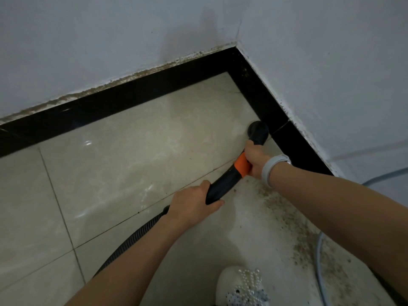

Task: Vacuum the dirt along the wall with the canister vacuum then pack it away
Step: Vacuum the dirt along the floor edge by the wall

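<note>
**Ana:** Pale blue walls (110, 40) meet in a corner above a black skirting tile (132, 93), and the glossy cream floor tiles (132, 140) run up to it. Where could this go wrong?

**Ben:** Start with the biggest thing. The canister itself is out of view, so only its ribbed black hose (132, 237) shows, trailing back under the left arm. Pull too far along the wall and I'd guess the hose goes taut and jerks the nozzle off line.

**Ana:** And the dirt?

**Ben:** The scattered dirt (293, 219) lies along the right-hand wall, behind the nozzle and near the white beaded shoe (240, 286). A step back could tread it into the tile. A pale cable (320, 257) also loops through that patch; suction or a foot might snag it.

**Ana:** The grip?

**Ben:** Left hand (194, 206) is wrapped around the rear of the black wand (223, 184). Right hand (256, 160), smartwatch (273, 168) at the wrist, is closed around the front by the orange collar (241, 165).

**Ana:** Smallest?

**Ben:** The round brush head (258, 130) sits on the floor against the skirting. Tilted, it would probably lose its seal and skip grit.
</note>
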